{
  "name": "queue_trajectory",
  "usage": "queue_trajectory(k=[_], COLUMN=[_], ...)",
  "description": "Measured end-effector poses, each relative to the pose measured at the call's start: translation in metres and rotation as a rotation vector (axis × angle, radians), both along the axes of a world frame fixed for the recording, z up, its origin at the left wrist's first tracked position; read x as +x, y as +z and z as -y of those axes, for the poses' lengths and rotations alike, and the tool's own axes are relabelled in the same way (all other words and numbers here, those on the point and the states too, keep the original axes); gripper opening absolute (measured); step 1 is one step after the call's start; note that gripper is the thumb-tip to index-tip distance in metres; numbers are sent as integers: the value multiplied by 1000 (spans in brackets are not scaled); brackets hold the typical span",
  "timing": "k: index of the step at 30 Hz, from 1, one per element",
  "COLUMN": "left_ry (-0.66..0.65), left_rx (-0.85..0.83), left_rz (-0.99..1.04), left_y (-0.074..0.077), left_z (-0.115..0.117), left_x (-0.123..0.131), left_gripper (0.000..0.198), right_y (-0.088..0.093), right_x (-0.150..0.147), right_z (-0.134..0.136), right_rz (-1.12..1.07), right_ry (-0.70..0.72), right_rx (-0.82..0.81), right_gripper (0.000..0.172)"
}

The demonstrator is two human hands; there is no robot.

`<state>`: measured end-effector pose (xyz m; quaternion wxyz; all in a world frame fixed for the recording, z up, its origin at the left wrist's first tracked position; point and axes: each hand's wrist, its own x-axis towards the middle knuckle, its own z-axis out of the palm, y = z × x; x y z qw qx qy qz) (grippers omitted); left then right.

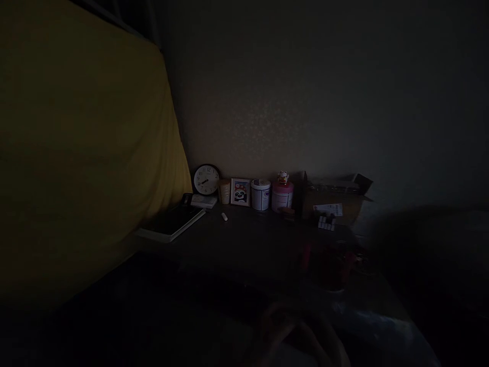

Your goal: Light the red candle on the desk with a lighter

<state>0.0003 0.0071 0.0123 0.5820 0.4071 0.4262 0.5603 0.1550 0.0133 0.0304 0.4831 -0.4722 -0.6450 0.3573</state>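
Observation:
The scene is very dark. At the bottom, just right of the middle, my left hand and my right hand show only as dim shapes close together near the front edge of the table. Their fingers are lost in shadow, and whether anything is in them cannot be made out. To the right, beyond the hands, stands a dark red object, too dim to name. A small white object lies farther back on the table.
Along the wall stand a round clock, a tan cup, a framed panda picture, a white canister, a pink-lidded canister bearing a cat figurine, and a cardboard box. A dark-topped flat box lies beside the yellow curtain.

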Motion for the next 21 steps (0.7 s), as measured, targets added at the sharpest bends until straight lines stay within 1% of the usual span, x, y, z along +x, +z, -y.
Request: queue_trajectory(k=[2,3,5,7,9,11,13,15,17,21], left_ry=[-15,-26,12,54,73,60,29,16,20,9], left_rx=[48,38,15,-6,-6,-1,-12,-29,-16,-14], left_rz=[2,4,33,91,154,183,195,187,161,97], left_y=[14,20,26,23,15,6,3,4,8,15], left_z=[5,7,10,10,7,4,3,4,6,8], left_x=[-2,-3,-5,-5,-3,-2,-1,-1,-1,-1], left_gripper=[39,37,33,32,33,31,29,29,31,36], right_y=[3,3,-1,-6,-10,-9,-3,4,10,12], right_x=[3,6,10,13,14,12,9,6,4,2], right_z=[-4,-6,-8,-10,-10,-9,-8,-5,-4,-1], right_rz=[-23,-41,-83,-106,-92,-76,-77,-83,-80,-87], right_ry=[5,-6,-45,-79,-94,-96,-85,-66,-43,22], right_rx=[-3,-1,7,21,45,67,68,56,54,75], right_gripper=[40,39,38,37,37,37,34,31,31,41])
